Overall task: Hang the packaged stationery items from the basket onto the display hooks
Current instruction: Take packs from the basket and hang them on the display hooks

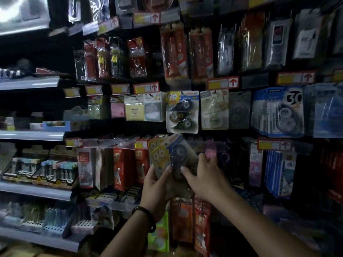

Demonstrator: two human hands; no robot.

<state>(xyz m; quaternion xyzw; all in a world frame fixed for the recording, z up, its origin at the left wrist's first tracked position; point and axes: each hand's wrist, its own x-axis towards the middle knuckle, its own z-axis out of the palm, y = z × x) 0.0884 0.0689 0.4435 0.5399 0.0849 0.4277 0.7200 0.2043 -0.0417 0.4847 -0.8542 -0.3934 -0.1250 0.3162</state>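
now, head view: dim display wall [256, 81], grey shelves [33, 135] at your left. your left hand [156, 184] and right hand [206, 177] both pinch the tilted correction tape packs [167, 153], just below the hanging pack [182, 112].

Glossy plastic blister pack [170, 156], card backing.

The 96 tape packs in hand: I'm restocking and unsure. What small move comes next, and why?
Probably lift the held packs up level with the matching 96 pack hanging just above. The left hand and right hand both grip them, tilted, below that row.
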